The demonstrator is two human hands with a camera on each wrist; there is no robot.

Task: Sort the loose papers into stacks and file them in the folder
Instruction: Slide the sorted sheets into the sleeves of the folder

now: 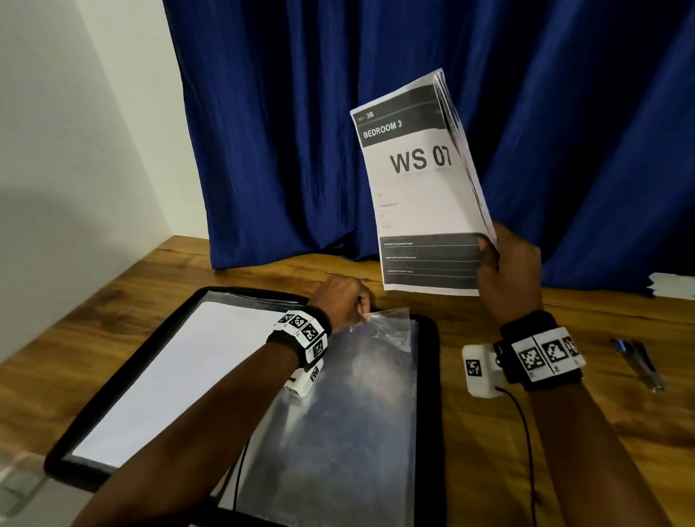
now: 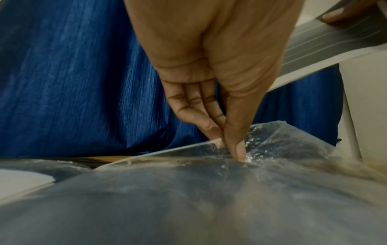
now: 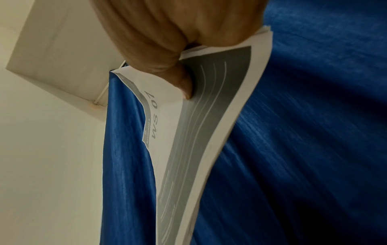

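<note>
A black folder (image 1: 430,363) lies open on the wooden table, with a white sheet (image 1: 176,371) under plastic on its left page. My left hand (image 1: 345,293) pinches the top edge of a clear plastic sleeve (image 1: 359,412) on the right page; in the left wrist view the thumb and fingertips (image 2: 236,149) press that sleeve (image 2: 272,142) together. My right hand (image 1: 507,273) holds a stack of printed papers (image 1: 422,189) upright above the table, gripped at its lower right corner. The top sheet reads "BEDROOM 3, WS 07". The right wrist view shows the thumb (image 3: 184,82) on this stack (image 3: 201,126).
A blue curtain (image 1: 294,127) hangs behind the table, with a white wall (image 1: 58,135) to the left. More white papers (image 1: 677,287) lie at the far right edge. Pens (image 1: 639,361) lie on the table (image 1: 482,436) right of my right wrist. A black cable (image 1: 527,446) runs from the wrist camera.
</note>
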